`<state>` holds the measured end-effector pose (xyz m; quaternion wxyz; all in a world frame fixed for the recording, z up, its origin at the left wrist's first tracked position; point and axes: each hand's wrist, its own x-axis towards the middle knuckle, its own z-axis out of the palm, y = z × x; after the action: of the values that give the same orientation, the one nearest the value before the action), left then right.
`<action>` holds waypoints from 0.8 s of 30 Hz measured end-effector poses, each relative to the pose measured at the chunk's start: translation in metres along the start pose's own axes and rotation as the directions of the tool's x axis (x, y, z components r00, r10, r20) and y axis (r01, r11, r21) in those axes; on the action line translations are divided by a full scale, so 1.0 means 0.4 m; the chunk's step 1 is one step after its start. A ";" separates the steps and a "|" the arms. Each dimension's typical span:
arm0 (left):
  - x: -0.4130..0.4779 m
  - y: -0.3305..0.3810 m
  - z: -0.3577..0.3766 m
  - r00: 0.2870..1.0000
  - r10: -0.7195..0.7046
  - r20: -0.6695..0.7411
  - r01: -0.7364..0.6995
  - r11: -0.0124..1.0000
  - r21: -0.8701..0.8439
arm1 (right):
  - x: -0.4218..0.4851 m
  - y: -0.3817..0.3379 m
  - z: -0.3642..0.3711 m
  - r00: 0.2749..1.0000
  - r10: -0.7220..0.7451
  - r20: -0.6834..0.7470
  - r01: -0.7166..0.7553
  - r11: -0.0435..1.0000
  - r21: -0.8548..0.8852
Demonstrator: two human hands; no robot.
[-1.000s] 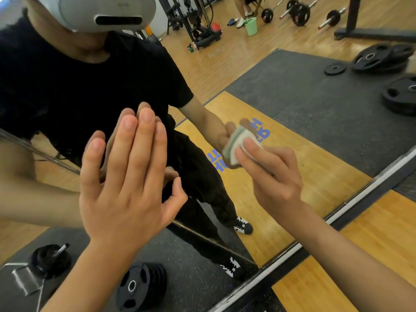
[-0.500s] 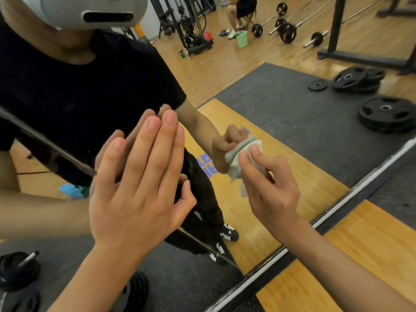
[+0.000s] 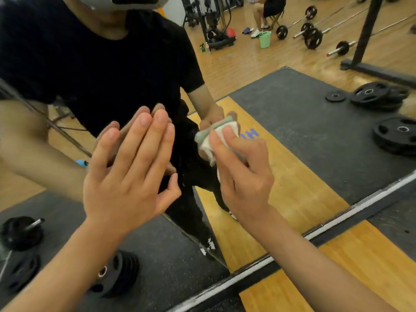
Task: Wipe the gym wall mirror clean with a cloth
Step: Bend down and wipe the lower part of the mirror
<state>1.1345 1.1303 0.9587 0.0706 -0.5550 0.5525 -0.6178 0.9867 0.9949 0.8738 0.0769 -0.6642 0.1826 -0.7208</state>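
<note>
The wall mirror [image 3: 292, 113] fills most of the view, down to its white bottom edge. My left hand [image 3: 128, 176] lies flat against the glass with straight fingers, meeting its own reflection. My right hand [image 3: 243, 174] grips a crumpled white and pale-green cloth [image 3: 211, 138] and presses it on the mirror just right of the left hand. The cloth's lower part is hidden behind my fingers. The glass reflects me in a black shirt with the headset.
The mirror's white bottom frame [image 3: 337, 219] runs diagonally above the wood and dark rubber floor [image 3: 371, 262]. Reflected are black weight plates [image 3: 396, 136], barbells [image 3: 313, 37], a green bucket [image 3: 264, 39] and a seated person's legs [image 3: 263, 16].
My right hand has slid the cloth left and downward across the glass, closer to my left hand. The left hand stays flat on the mirror. The view has tilted up slightly.
</note>
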 end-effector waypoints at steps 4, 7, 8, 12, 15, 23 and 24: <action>0.006 0.009 -0.007 1.000 -0.030 -0.001 0.030 1.000 -0.009 | -0.013 0.065 0.000 0.990 -0.140 -0.008 0.140 0.989 0.049; 0.008 0.014 -0.005 0.999 -0.040 -0.023 0.040 0.999 0.009 | -0.202 0.198 -0.081 0.969 -0.163 0.188 0.168 0.986 -0.014; 0.008 0.013 -0.004 0.999 -0.043 -0.026 0.043 0.999 0.014 | -0.263 0.239 -0.116 0.950 -0.149 0.276 0.165 0.986 -0.036; 0.006 0.018 -0.003 0.997 -0.059 -0.039 0.060 0.998 0.019 | -0.287 0.286 -0.172 0.893 -0.153 0.423 0.160 0.987 0.021; 0.011 0.018 -0.003 0.997 -0.061 -0.046 0.061 0.998 0.004 | -0.083 0.195 -0.111 0.922 -0.250 0.295 0.214 0.965 0.150; 0.010 0.019 -0.005 0.997 -0.058 -0.041 0.058 0.998 0.008 | -0.030 0.115 -0.054 0.895 -0.346 0.282 0.282 0.928 0.244; 0.011 0.018 -0.006 0.998 -0.058 -0.036 0.058 0.998 0.004 | -0.092 0.145 -0.075 0.830 -0.416 0.372 0.341 0.906 0.252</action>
<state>1.1273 1.1259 0.9563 0.0444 -0.5594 0.5358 -0.6309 0.9532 0.9592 0.8168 0.0275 -0.8160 -0.0376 -0.5761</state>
